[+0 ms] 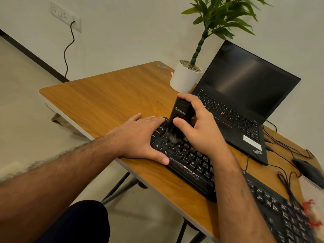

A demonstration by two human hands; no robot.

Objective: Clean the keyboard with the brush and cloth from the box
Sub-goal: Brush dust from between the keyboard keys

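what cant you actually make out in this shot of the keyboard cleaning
Head view only:
- Keyboard: middle keys hidden under the right hand and forearm; far end blurred, cut by the frame edge.
- Brush: its bristles are smeared, so contact with single keys is unclear.
- Left hand covers the keyboard's left edge.
- Cloth and box: not identifiable; only a blurred white and red thing at the right edge.

Single head-worn wide-angle view, looking forward and down from just above the seated person's own arms.

Tilted, so the wooden table (108, 95) runs diagonally from upper left to lower right. Close on the near edge, with both forearms entering from the bottom, the left hand (140, 137) and the right hand (198, 127) near frame centre over the keyboard (192, 165). Farther back, the laptop (245, 95) and wall. Blurred and stretched at the lower corners. No second view to share with.
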